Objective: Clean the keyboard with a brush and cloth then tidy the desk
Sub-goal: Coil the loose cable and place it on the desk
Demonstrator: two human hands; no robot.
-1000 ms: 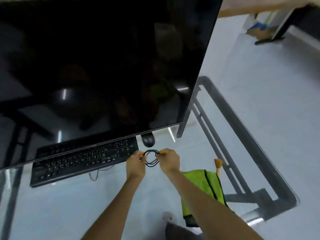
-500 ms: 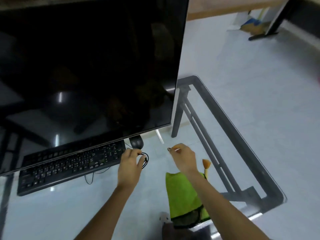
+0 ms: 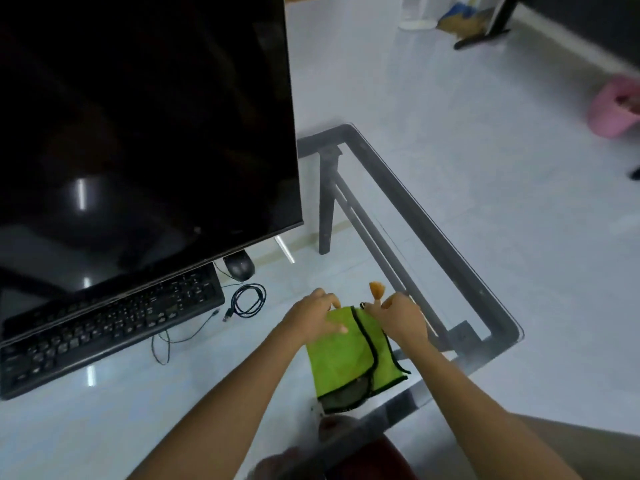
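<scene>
cable (image 3: 248,301) set down; both hands (image 3: 313,318) now grip cloth (image 3: 349,358).

Cable (image 3: 248,301) right of keyboard (image 3: 107,323); cloth (image 3: 349,358) further right.

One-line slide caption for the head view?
Both hands grasp the green cloth on the glass desk beside the keyboard.
</scene>
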